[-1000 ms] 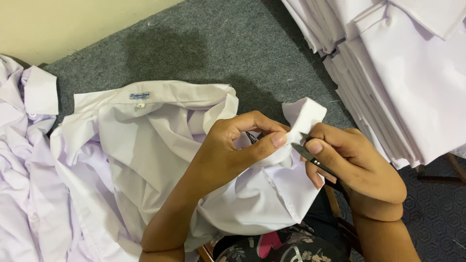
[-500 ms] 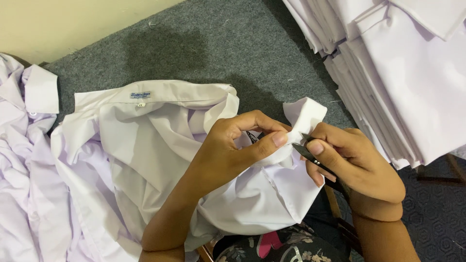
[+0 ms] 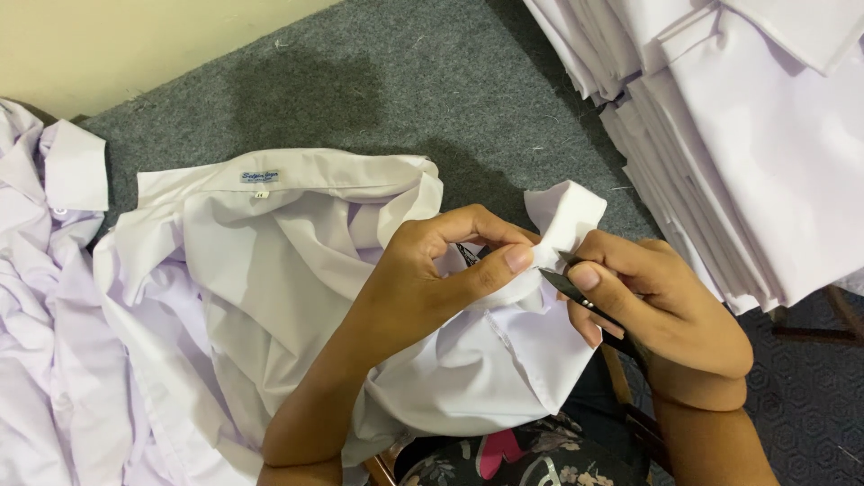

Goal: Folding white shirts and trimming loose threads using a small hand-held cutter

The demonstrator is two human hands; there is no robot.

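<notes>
A white shirt (image 3: 270, 261) lies crumpled on the grey carpet, its collar with a small label toward the wall. My left hand (image 3: 432, 270) pinches a fold of the shirt's cuff (image 3: 567, 216) between thumb and fingers. My right hand (image 3: 657, 306) grips a small black thread snipper (image 3: 567, 286), its tip touching the cloth right beside my left thumb. The cuff stands up between the two hands.
A tall stack of folded white shirts (image 3: 738, 126) fills the upper right. A heap of loose white shirts (image 3: 40, 297) lies at the left. Grey carpet (image 3: 360, 90) runs back to a cream wall (image 3: 135, 36). Dark floral cloth (image 3: 522, 454) covers my lap.
Almost nothing has moved; my left thumb has slid slightly along the cuff fold, and the snipper tip stays at the same spot.
</notes>
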